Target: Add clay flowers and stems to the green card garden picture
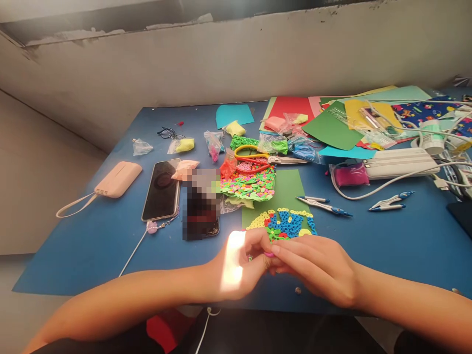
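My left hand (239,265) and my right hand (313,268) meet at the near edge of the blue table (110,246). The fingers of both are pinched together around a small pink piece (269,254). Just beyond my fingertips lies a green card (285,189) carrying a design of blue, yellow and red foam bits (285,223). A bright patch of light falls on my left hand.
A phone (161,189) on a white cable, a pink power bank (118,179), a sheet of foam shapes (249,184), scissors (265,158), two compasses (324,204), small bags of coloured clay, coloured paper sheets (332,128) and a white power bank (400,162) with cables lie about.
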